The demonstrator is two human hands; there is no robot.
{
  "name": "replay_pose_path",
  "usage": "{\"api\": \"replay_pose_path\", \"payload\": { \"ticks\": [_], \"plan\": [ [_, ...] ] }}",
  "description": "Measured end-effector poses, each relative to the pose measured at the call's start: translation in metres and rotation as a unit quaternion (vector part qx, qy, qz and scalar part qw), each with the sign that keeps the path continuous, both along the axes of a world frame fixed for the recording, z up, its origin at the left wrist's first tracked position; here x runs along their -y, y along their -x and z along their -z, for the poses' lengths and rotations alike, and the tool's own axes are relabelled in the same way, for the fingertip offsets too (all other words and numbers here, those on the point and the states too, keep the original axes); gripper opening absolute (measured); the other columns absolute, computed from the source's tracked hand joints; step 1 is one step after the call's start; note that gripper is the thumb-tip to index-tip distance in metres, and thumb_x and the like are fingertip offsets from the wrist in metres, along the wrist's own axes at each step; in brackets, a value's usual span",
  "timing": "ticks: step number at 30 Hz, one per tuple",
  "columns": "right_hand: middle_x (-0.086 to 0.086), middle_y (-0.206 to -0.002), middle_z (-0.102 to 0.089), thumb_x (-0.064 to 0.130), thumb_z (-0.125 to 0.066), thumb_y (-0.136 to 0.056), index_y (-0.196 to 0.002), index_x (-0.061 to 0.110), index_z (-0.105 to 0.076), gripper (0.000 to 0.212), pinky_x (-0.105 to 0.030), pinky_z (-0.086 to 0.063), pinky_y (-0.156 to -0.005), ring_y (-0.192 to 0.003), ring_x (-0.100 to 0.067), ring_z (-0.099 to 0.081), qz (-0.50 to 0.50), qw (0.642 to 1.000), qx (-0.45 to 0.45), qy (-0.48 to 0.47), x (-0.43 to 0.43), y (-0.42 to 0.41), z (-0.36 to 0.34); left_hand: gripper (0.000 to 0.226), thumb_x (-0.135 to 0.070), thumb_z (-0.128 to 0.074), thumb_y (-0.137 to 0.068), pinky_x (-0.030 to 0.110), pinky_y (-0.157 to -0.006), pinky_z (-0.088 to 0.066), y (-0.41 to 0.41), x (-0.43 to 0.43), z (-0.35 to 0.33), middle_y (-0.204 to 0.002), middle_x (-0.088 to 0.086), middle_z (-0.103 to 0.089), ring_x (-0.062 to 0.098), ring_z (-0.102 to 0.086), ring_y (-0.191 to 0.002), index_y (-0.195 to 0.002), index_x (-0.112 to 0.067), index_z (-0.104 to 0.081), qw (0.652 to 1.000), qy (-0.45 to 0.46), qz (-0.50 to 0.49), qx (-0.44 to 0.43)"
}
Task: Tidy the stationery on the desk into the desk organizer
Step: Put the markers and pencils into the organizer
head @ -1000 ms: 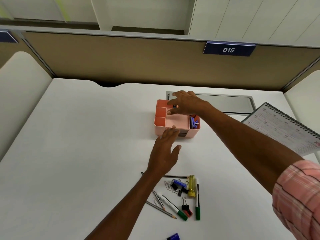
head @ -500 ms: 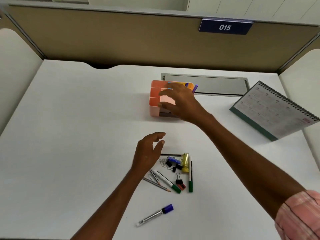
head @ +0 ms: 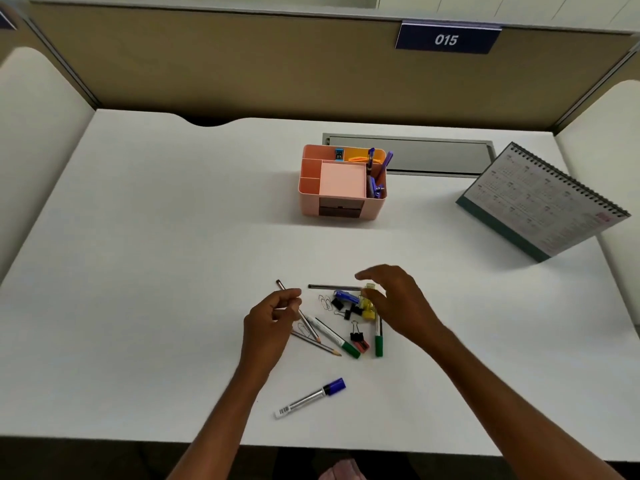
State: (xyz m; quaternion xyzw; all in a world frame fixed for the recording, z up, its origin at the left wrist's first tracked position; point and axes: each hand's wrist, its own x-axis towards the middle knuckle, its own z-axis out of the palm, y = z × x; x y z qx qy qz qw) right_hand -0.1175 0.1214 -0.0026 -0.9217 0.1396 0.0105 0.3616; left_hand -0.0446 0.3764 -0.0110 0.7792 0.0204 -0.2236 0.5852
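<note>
I see the left hand (head: 273, 317) pinching a pencil (head: 281, 285), the right hand (head: 398, 303) hovering loose-fingered over the yellow highlighter (head: 367, 308)

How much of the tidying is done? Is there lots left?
Some is done: purple pens stand in the pink organizer. The left hand pinches a pencil, and the right hand hovers over the yellow highlighter. Left on the desk: green markers, binder clips, paper clips, a blue-capped marker.
</note>
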Motion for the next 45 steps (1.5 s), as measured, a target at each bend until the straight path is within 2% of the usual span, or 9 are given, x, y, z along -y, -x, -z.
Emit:
{"api": "replay_pose_path", "payload": {
  "ticks": [4, 11, 16, 20, 26, 31, 37, 41, 45],
  "plan": [
    [0.011, -0.118, -0.067, 0.015, -0.067, -0.097, -0.125, 0.029, -0.069, 0.032, -0.035, -0.052, -0.094, -0.110, -0.011, -0.058, 0.044, 0.999, -0.013, -0.003, -0.007, 0.024, 0.013, 0.020, -0.020, -0.069, -0.098, 0.043, -0.085, -0.062, 0.013, -0.023, 0.004, -0.098, -0.010, -0.079, 0.014, -0.076, -0.085, -0.107, -0.035, -0.077, 1.000, -0.011, -0.024, -0.008],
    [0.001, -0.134, -0.062, 0.015, -0.064, -0.096, -0.142, 0.023, -0.057, 0.048, -0.038, -0.052, -0.093, -0.125, -0.022, -0.051, -0.025, 0.995, -0.046, 0.087, -0.036, 0.003, 0.018, 0.019, -0.020, -0.070, -0.098, 0.038, -0.081, -0.064, 0.034, -0.025, 0.004, -0.095, -0.010, -0.079, 0.013, -0.076, -0.085, -0.108, -0.034, -0.077, 0.999, -0.020, -0.013, -0.035],
    [-0.003, -0.118, -0.068, 0.013, -0.065, -0.094, -0.134, 0.019, -0.061, 0.041, -0.036, -0.052, -0.082, -0.110, -0.025, -0.059, -0.069, 0.979, -0.043, 0.184, -0.049, -0.015, 0.025, 0.019, -0.017, -0.070, -0.097, 0.033, -0.078, -0.065, 0.040, -0.012, -0.001, -0.095, -0.010, -0.079, 0.015, -0.076, -0.088, -0.107, -0.031, -0.077, 0.999, -0.004, -0.006, -0.053],
    [-0.002, -0.112, -0.069, 0.008, -0.067, -0.089, -0.128, 0.020, -0.065, 0.041, -0.035, -0.053, -0.078, -0.105, -0.024, -0.060, -0.069, 0.977, -0.028, 0.198, -0.046, -0.018, 0.032, 0.019, -0.015, -0.070, -0.097, 0.036, -0.081, -0.065, 0.039, -0.005, -0.003, -0.095, -0.008, -0.080, 0.015, -0.076, -0.091, -0.108, -0.029, -0.077, 0.998, 0.008, -0.011, -0.060],
    [0.009, -0.112, -0.069, 0.023, -0.068, -0.096, -0.126, 0.027, -0.068, 0.030, -0.029, -0.053, -0.087, -0.102, -0.010, -0.060, 0.008, 1.000, 0.014, 0.008, -0.045, -0.019, 0.016, 0.019, -0.021, -0.074, -0.094, 0.040, -0.090, -0.064, 0.027, 0.013, -0.010, -0.098, -0.010, -0.079, 0.012, -0.077, -0.094, -0.109, -0.032, -0.077, 0.998, 0.016, -0.021, -0.064],
    [0.011, -0.099, -0.073, 0.019, -0.075, -0.090, -0.116, 0.023, -0.072, 0.027, -0.019, -0.057, -0.077, -0.087, -0.005, -0.067, 0.075, 0.983, 0.058, -0.156, -0.055, -0.027, -0.017, 0.037, -0.030, -0.080, -0.089, 0.023, -0.085, -0.060, 0.017, 0.039, -0.024, -0.111, -0.021, -0.075, 0.002, -0.072, -0.102, -0.123, -0.040, -0.069, 1.000, 0.015, 0.022, -0.015],
    [0.015, -0.097, -0.074, 0.021, -0.072, -0.093, -0.113, 0.026, -0.072, 0.020, -0.011, -0.053, -0.075, -0.090, 0.001, -0.068, 0.110, 0.968, 0.084, -0.208, -0.054, -0.041, -0.038, 0.044, -0.025, -0.082, -0.088, 0.009, -0.068, -0.054, 0.005, 0.061, -0.041, -0.105, -0.020, -0.073, -0.010, -0.070, -0.090, -0.126, -0.038, -0.065, 0.999, 0.030, 0.013, 0.035],
    [0.016, -0.102, -0.075, 0.021, -0.067, -0.099, -0.115, 0.023, -0.074, 0.018, -0.022, -0.058, -0.083, -0.094, -0.004, -0.071, 0.098, 0.967, 0.094, -0.213, -0.042, -0.051, -0.045, 0.044, -0.026, -0.079, -0.090, 0.017, -0.084, -0.058, -0.012, 0.070, -0.042, -0.111, -0.016, -0.074, 0.002, -0.072, -0.098, -0.132, -0.031, -0.068, 0.999, 0.027, 0.016, 0.039],
    [0.012, -0.103, -0.076, 0.018, -0.071, -0.096, -0.110, 0.021, -0.076, 0.015, -0.029, -0.063, -0.076, -0.086, -0.013, -0.074, 0.080, 0.965, 0.090, -0.232, -0.030, -0.065, -0.054, 0.042, -0.021, -0.077, -0.092, 0.031, -0.096, -0.059, -0.029, 0.077, -0.043, -0.118, -0.011, -0.076, 0.011, -0.071, -0.107, -0.132, -0.029, -0.070, 0.999, 0.027, 0.005, 0.039]
  ]
}}
